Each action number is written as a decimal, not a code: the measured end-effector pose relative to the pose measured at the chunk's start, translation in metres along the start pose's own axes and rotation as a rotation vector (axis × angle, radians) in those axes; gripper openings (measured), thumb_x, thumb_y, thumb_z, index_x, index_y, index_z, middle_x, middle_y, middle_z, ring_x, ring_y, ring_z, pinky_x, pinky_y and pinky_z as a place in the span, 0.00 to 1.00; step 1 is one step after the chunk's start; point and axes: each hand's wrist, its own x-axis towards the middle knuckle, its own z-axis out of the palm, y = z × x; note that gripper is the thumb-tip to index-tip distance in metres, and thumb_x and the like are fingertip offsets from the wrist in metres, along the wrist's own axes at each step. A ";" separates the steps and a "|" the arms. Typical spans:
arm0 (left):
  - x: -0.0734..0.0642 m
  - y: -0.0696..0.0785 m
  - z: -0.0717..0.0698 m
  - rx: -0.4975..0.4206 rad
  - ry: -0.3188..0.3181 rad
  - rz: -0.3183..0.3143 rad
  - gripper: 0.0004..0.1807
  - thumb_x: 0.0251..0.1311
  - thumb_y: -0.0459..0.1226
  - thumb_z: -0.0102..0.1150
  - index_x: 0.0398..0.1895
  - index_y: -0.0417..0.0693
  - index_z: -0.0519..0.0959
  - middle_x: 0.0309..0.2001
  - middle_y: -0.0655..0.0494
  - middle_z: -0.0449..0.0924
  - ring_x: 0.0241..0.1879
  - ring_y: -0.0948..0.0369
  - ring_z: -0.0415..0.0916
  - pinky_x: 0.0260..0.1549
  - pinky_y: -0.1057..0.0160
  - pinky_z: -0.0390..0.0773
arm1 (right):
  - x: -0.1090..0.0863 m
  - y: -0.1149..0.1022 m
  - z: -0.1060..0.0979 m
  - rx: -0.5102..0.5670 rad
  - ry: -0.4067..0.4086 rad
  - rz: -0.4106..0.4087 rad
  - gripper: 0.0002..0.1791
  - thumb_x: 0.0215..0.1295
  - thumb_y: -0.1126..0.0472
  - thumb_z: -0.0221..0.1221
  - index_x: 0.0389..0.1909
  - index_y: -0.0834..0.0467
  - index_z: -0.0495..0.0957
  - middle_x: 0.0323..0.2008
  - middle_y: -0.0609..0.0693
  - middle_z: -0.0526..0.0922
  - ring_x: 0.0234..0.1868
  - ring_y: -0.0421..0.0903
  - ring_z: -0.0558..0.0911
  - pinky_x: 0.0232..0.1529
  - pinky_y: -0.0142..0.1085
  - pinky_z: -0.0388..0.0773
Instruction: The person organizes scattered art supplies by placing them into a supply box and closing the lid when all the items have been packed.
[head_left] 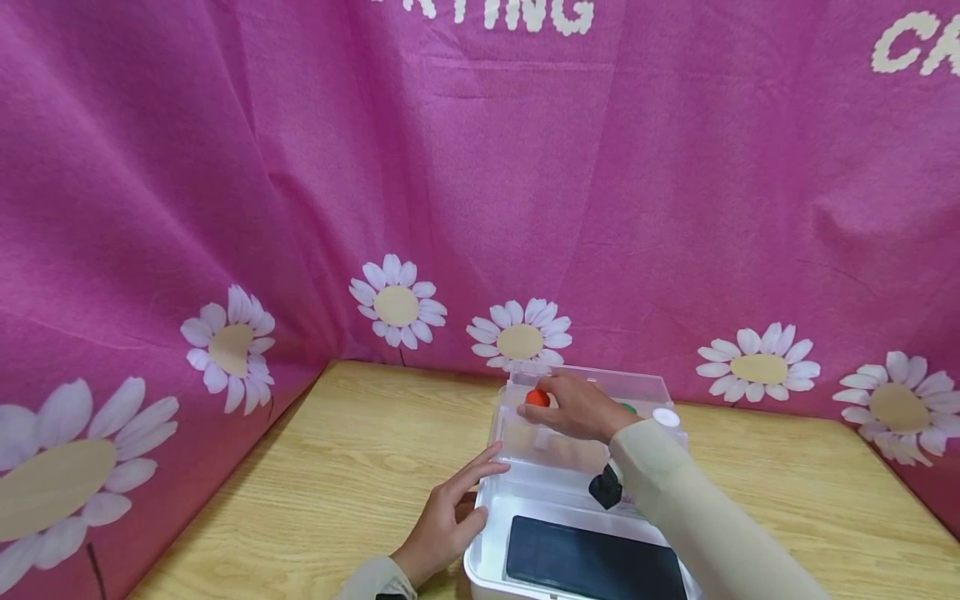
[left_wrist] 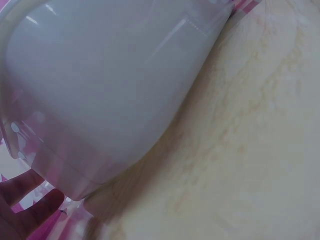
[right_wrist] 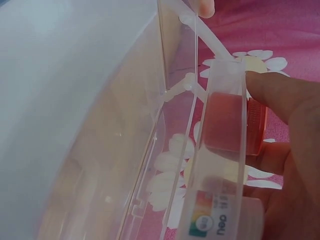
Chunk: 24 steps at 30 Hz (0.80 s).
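A white plastic box (head_left: 474, 562) stands on the table, its clear tray (head_left: 551, 450) raised at the back. My right hand (head_left: 573, 408) reaches over that tray and pinches a red-capped bottle (head_left: 537, 397). In the right wrist view, thumb and fingers lie on either side of its ridged cap (right_wrist: 256, 125), while the red body sits behind the tray's clear wall. My left hand (head_left: 446, 529) rests against the box's left side, fingers extended along the rim. Two of its fingertips (left_wrist: 47, 202) show at the box's corner in the left wrist view.
A green item (head_left: 628, 408) and a white cap (head_left: 666, 417) stand in the tray, right of my hand. A dark flat rectangular object (head_left: 585, 554) lies in the box's bottom. Pale hinge arms (right_wrist: 212, 40) support the tray. A pink flowered cloth (head_left: 480, 192) hangs behind the wooden table (head_left: 337, 467).
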 end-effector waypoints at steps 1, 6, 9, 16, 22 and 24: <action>0.000 0.000 0.000 0.000 0.000 0.000 0.32 0.57 0.23 0.48 0.65 0.57 0.70 0.74 0.58 0.56 0.67 0.54 0.63 0.52 0.62 0.76 | 0.000 0.000 0.000 -0.002 0.001 0.000 0.21 0.59 0.43 0.62 0.46 0.53 0.78 0.34 0.47 0.74 0.36 0.45 0.73 0.32 0.34 0.76; 0.000 0.000 0.000 0.000 0.000 0.005 0.33 0.57 0.22 0.48 0.65 0.57 0.71 0.74 0.57 0.56 0.67 0.54 0.63 0.52 0.62 0.76 | 0.000 0.001 0.000 0.002 -0.002 0.003 0.23 0.59 0.42 0.62 0.50 0.52 0.78 0.36 0.47 0.74 0.38 0.45 0.73 0.34 0.35 0.77; 0.000 -0.001 0.000 0.000 0.000 0.005 0.33 0.57 0.22 0.48 0.65 0.57 0.71 0.74 0.55 0.56 0.68 0.54 0.62 0.52 0.62 0.76 | 0.000 0.001 0.000 0.007 -0.009 0.003 0.23 0.59 0.42 0.62 0.51 0.52 0.78 0.36 0.47 0.74 0.38 0.45 0.73 0.34 0.36 0.77; -0.001 -0.002 0.001 0.001 0.000 0.009 0.33 0.57 0.21 0.48 0.65 0.57 0.70 0.74 0.54 0.56 0.68 0.54 0.62 0.52 0.62 0.76 | 0.001 0.001 0.000 0.007 -0.017 0.000 0.25 0.59 0.42 0.62 0.52 0.52 0.78 0.36 0.47 0.74 0.38 0.46 0.73 0.35 0.37 0.76; 0.000 0.000 0.000 -0.004 0.000 0.013 0.34 0.57 0.21 0.48 0.65 0.57 0.70 0.74 0.55 0.56 0.68 0.54 0.62 0.52 0.61 0.76 | 0.001 0.001 -0.001 -0.003 -0.028 0.007 0.25 0.60 0.42 0.61 0.52 0.53 0.77 0.35 0.48 0.73 0.38 0.46 0.73 0.34 0.37 0.75; 0.000 0.000 0.000 -0.004 -0.001 0.009 0.34 0.57 0.21 0.48 0.65 0.57 0.70 0.74 0.56 0.55 0.68 0.54 0.61 0.52 0.60 0.77 | 0.001 0.000 -0.001 -0.002 -0.032 0.011 0.25 0.60 0.42 0.61 0.52 0.52 0.77 0.36 0.48 0.74 0.38 0.46 0.73 0.35 0.38 0.76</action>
